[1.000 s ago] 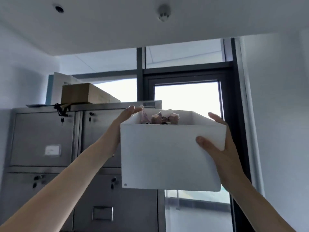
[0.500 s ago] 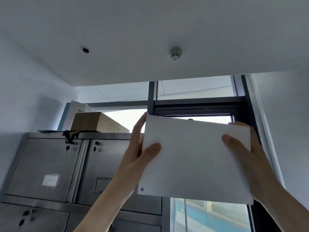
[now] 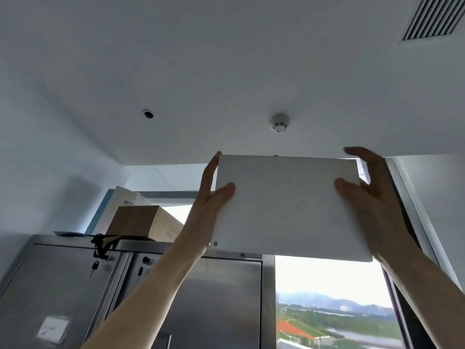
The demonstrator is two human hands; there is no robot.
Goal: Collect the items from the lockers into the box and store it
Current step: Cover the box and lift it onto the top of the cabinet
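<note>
You hold the white box (image 3: 289,207) up near the ceiling with both hands, above the top of the metal lockers (image 3: 176,293). Your left hand (image 3: 214,197) clasps its left side, thumb on the near face and fingers behind the edge. Your right hand (image 3: 367,195) clasps the right side the same way. A brown cardboard box (image 3: 141,221) sits on the lockers to the left.
</note>
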